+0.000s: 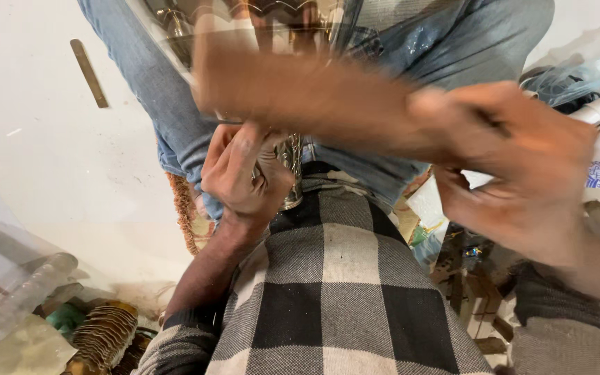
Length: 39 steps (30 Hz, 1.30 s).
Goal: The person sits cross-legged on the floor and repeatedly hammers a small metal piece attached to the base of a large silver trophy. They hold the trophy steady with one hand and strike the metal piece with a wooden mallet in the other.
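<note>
Leftmost, near the lower left corner of the pale floor (57, 160), a clear plastic tube (15, 302) and a stack of ribbed brass pieces (109, 333) are seen; a flat brass strip (89, 73) lies further up. Next, the left hand (241, 173) is closed around the lower part of an ornate silvery metal piece (291, 173), which is held upright against the lap, between the jeans and the checked cloth (327, 292). To the right, the right hand (522, 167) is blurred by motion; something thin and dark seems pinched in its fingers, though this cannot be told for sure. The step in hand is judged to be working on the steadied metal piece. A firm left-hand hold and a carefully aimed right hand are called for next.
</note>
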### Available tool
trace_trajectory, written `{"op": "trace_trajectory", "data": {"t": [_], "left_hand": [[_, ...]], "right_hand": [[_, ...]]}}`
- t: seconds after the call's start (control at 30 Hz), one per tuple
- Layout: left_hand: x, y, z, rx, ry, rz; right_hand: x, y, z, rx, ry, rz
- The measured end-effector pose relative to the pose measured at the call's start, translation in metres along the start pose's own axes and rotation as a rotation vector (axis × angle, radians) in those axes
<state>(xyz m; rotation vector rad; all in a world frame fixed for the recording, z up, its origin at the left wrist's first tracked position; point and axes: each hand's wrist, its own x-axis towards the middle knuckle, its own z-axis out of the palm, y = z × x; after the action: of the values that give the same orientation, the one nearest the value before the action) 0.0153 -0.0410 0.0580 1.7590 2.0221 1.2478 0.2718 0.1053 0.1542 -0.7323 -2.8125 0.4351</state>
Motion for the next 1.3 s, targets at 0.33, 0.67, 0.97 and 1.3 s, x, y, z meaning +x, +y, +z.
{"op": "trace_trajectory", "data": {"t": [0.33,0.67,0.97,1.3], "left_hand": [[0.024,-0.013,-0.017,-0.016,-0.343,0.111],[0.042,-0.021,-0.022,0.062,-0.587,0.202],[0.046,-0.023,-0.024,0.061,-0.625,0.246],[0.028,-0.012,-0.028,-0.015,-0.405,0.056]], "right_hand": [[-0.036,-0.01,0.056,0.665,0.183,0.383],[-0.084,-0.027,0.121,0.835,0.249,0.614],[-0.084,-0.023,0.123,0.562,0.403,0.324],[-0.033,-0.002,0.068,0.733,0.329,0.394]]}}
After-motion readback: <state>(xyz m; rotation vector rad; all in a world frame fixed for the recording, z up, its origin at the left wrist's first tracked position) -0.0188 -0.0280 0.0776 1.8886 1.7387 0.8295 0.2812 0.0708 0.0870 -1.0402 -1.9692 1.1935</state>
